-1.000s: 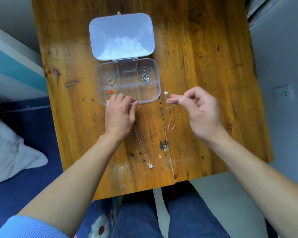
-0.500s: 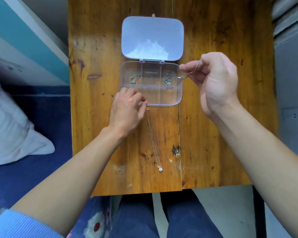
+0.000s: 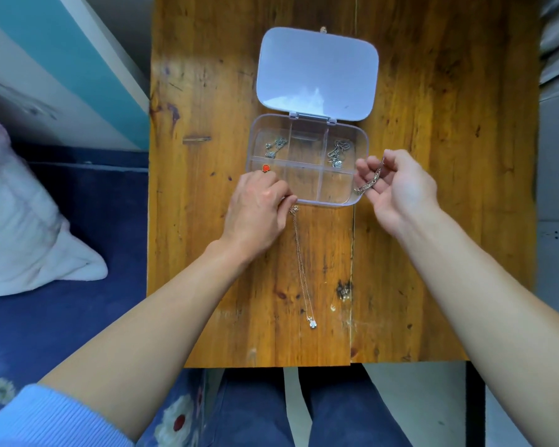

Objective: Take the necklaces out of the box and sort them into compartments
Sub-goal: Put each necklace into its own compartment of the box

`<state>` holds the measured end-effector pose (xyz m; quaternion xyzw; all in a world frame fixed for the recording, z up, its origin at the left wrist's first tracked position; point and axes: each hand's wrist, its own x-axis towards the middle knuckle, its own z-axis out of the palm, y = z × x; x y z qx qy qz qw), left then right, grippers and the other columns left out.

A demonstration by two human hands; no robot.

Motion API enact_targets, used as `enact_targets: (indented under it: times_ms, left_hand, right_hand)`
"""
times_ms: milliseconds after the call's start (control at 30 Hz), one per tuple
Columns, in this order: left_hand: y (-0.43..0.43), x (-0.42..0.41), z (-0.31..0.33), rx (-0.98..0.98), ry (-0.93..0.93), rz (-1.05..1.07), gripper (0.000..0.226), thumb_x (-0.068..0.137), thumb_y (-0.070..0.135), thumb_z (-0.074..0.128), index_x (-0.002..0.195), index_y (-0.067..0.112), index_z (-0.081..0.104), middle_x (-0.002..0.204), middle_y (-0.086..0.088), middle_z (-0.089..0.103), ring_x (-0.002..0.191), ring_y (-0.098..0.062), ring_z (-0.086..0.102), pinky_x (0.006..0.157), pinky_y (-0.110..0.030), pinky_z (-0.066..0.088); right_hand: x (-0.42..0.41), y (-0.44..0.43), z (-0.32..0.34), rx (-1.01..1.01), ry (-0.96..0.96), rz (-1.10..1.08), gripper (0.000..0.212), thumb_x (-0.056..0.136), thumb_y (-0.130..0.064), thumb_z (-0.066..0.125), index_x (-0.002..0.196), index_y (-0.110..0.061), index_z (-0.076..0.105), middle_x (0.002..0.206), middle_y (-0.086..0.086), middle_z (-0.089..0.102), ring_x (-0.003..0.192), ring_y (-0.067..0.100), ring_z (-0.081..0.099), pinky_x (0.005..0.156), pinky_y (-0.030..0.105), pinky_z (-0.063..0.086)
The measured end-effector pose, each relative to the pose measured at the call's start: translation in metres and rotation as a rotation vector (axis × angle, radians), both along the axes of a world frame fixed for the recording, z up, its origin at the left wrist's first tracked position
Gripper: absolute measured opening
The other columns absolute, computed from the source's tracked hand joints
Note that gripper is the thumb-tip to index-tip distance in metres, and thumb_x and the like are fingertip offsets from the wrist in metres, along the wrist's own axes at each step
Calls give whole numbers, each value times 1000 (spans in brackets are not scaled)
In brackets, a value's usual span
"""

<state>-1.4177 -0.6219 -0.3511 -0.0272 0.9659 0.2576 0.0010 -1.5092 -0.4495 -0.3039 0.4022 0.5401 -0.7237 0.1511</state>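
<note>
A clear plastic compartment box (image 3: 363,146) lies open on the wooden table (image 3: 207,221), its lid (image 3: 317,72) folded back. A silver necklace (image 3: 275,147) lies in the back left compartment and another (image 3: 338,153) in the back right. A red pendant (image 3: 265,168) sits in the front left compartment. My left hand (image 3: 259,211) rests on the box's front left corner, fingers curled against its edge. A thin chain with a small pendant (image 3: 302,269) lies stretched on the table just right of that hand. My right hand (image 3: 397,188) holds a bunched chain (image 3: 370,182) at the box's front right corner.
The table's near edge (image 3: 271,366) runs above my lap. A white pillow (image 3: 23,227) lies on blue bedding to the left. A grey wall with a socket (image 3: 552,233) stands on the right. A crack in the tabletop (image 3: 352,269) runs down from the box.
My right hand has come down from the back right compartment to the box's front right corner, the chain now bunched in its fingers. The left hand has stayed on the box.
</note>
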Motion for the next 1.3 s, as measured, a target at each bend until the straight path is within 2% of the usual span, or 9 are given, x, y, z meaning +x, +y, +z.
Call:
enact_targets:
  times_ms: [133,267,367,467,700,833,967,1133,1300]
  left_hand:
    - [-1,0,-3,16,0,9,15,90,20,63,83,9,70,78,-8,63,79,-29,56,82,-34,38]
    - [-2,0,-4,25,7,6,16,90,20,63,82,8,70,78,-8,63,79,-29,56,82,-34,38]
    - [-2,0,-5,23,22,3,16,90,20,63,82,8,70,78,-8,63,79,-29,56,83,-35,38]
    - [-2,1,-6,17,35,2,17,90,21,61,82,8,69,78,-8,62,78,-29,56,82,-33,36]
    - [-1,3,1,51,94,42,10,86,16,67,82,7,69,80,-8,63,78,-28,57,72,-30,37]
    - [-7,11,10,116,169,120,8,85,14,67,84,7,68,80,-8,66,76,-25,60,66,-36,48]
    - [-6,24,6,235,-113,274,12,86,24,69,85,12,70,73,-1,67,71,-23,63,66,-39,54]
    - [18,13,-6,305,-420,495,25,78,45,73,77,21,68,67,4,65,80,-25,65,72,-37,52]
    - [34,3,-10,265,-480,635,27,75,45,75,67,23,64,80,2,72,85,-23,65,76,-36,50]
  right_hand:
    - [8,0,0,281,114,286,9,86,-6,61,78,-9,64,75,8,69,78,23,72,79,37,59]
    - [16,4,-7,686,280,593,6,73,-13,71,68,-15,72,70,4,70,68,13,62,71,39,57]
    - [21,7,-10,952,336,826,8,75,-25,70,67,-23,69,73,-3,65,71,14,57,64,29,43]
    - [21,11,-15,1122,308,1005,9,81,-32,68,76,-26,72,88,-7,56,80,17,51,67,27,32]
    - [56,23,-9,1085,452,977,8,84,-30,69,89,-26,73,85,-9,61,70,14,56,65,31,44]
    - [109,30,-18,985,324,1156,5,83,-33,70,85,-29,70,80,-12,63,71,12,59,67,35,52]
    - [150,39,-29,949,165,1351,19,86,-46,66,96,-29,68,87,-15,61,80,7,60,73,31,54]
    - [182,43,-34,1009,154,1470,33,80,-61,64,98,-34,62,91,-16,60,86,6,58,68,26,45]
    - [197,44,-41,1035,248,1445,19,79,-43,75,82,-25,71,79,-11,56,70,10,55,52,22,26]
